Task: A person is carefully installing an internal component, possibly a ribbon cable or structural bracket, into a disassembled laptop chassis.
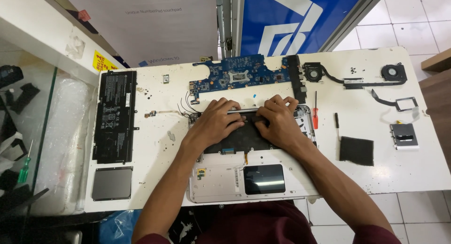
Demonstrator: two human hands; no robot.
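Below the blue motherboard [239, 77], we press both hands, left hand [217, 121] and right hand [277, 122], fingers curled, onto the open laptop base [221, 183] beside its hinge bar [242, 111], best worked evenly, without prying.

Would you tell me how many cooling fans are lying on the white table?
2: the left fan sits right of the blue motherboard; the right fan lies near the table's far right corner. A heat pipe joins them.

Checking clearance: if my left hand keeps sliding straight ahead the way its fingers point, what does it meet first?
Probably the blue motherboard, just beyond the laptop case edge where the left hand rests; depth is unclear.
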